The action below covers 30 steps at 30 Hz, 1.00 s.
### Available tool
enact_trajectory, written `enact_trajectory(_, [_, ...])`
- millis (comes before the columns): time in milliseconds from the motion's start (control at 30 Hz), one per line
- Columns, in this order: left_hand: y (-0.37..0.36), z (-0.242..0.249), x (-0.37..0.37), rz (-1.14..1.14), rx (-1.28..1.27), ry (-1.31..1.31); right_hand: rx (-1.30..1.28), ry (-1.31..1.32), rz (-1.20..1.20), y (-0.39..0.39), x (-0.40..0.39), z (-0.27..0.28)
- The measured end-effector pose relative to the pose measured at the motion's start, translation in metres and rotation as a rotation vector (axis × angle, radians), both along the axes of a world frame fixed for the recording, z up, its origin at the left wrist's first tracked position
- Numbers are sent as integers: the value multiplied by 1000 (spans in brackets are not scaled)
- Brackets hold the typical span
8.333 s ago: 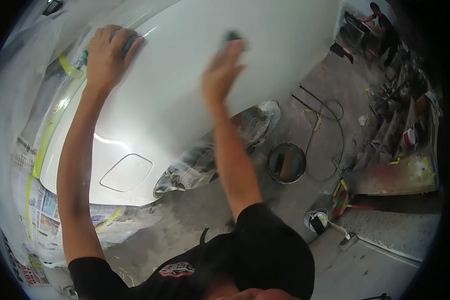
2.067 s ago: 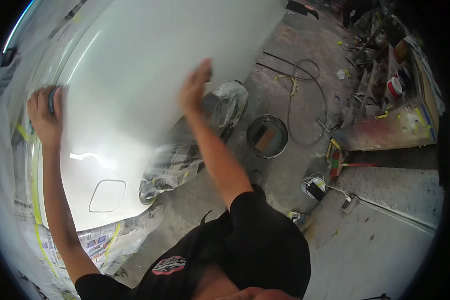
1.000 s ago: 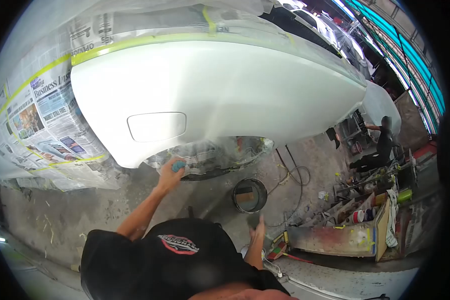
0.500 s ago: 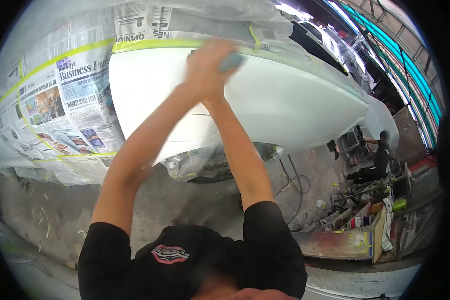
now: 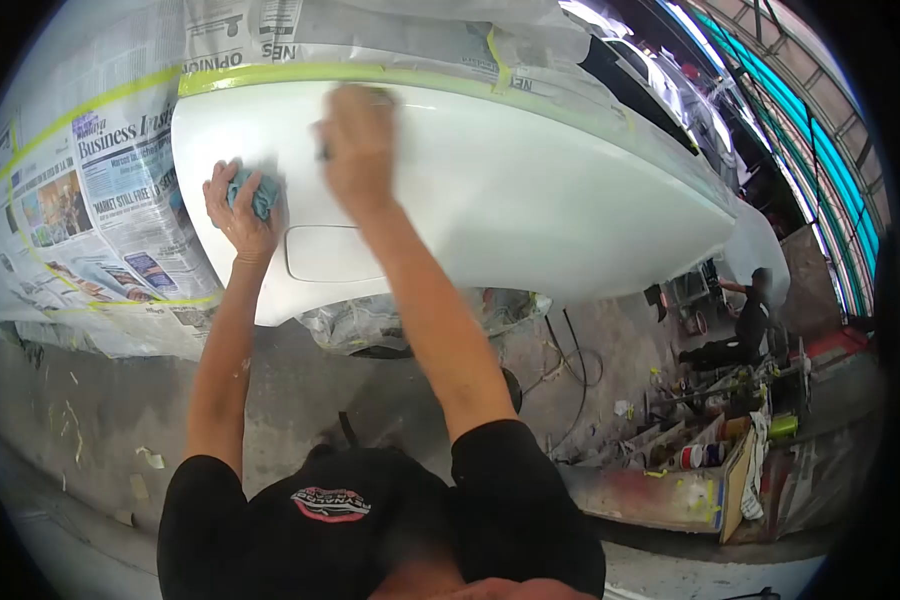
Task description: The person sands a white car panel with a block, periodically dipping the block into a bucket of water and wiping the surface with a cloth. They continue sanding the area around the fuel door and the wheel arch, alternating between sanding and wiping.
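Note:
My left hand [image 5: 238, 212] is wrapped round a crumpled teal cloth [image 5: 254, 192] and rests on the left part of the white car panel [image 5: 530, 200]. My right hand [image 5: 360, 135] is on the upper part of the same panel, its fingers bent round something dark that motion blur hides. Below the hands lies the outline of a closed flap [image 5: 332, 253] in the panel. Yellow-green tape [image 5: 300, 74] runs along the panel's top edge.
Newspaper masking [image 5: 120, 180] covers the car at the left. A plastic-wrapped wheel [image 5: 355, 325] sits below the panel. At the right, a person in dark clothes [image 5: 750, 320] is near a cluttered bench [image 5: 650, 498]. A hose [image 5: 578, 375] lies on the floor.
My hands, close together before, are now apart. The left hand has moved left and down with the teal cloth; the right hand has shifted left. The view has moved slightly.

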<state>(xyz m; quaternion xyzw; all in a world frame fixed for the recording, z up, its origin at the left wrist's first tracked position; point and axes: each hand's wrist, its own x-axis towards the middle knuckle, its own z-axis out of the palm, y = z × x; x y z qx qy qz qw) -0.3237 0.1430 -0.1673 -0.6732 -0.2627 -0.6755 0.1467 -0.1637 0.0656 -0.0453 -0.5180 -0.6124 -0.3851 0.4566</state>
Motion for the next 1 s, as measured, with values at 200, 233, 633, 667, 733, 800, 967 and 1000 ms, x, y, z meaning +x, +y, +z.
enact_trajectory(200, [-12,-26,14,57,-59,-57,62,-123,-81,-68,159,4])
enact_trajectory(233, [-11,-29,15,62,-46,-61,78,-15,-232,-98,189,2])
enact_trajectory(633, [-10,-26,23,-10,21,-152,13,-57,39,-57,111,-5])
enact_trajectory(667, [-13,-27,25,3,2,-153,46,-27,-99,-79,161,-4])
enact_trajectory(733, [-13,-27,25,29,-7,-146,52,207,-327,-138,249,6])
enact_trajectory(800, [-14,-29,27,56,4,-135,-1,243,-432,-154,255,22])
enact_trajectory(967, [-12,-28,29,-40,13,-156,-49,102,0,-41,67,-9])
enact_trajectory(1000, [-14,-30,25,-67,-3,-169,-112,113,17,-42,53,-8])
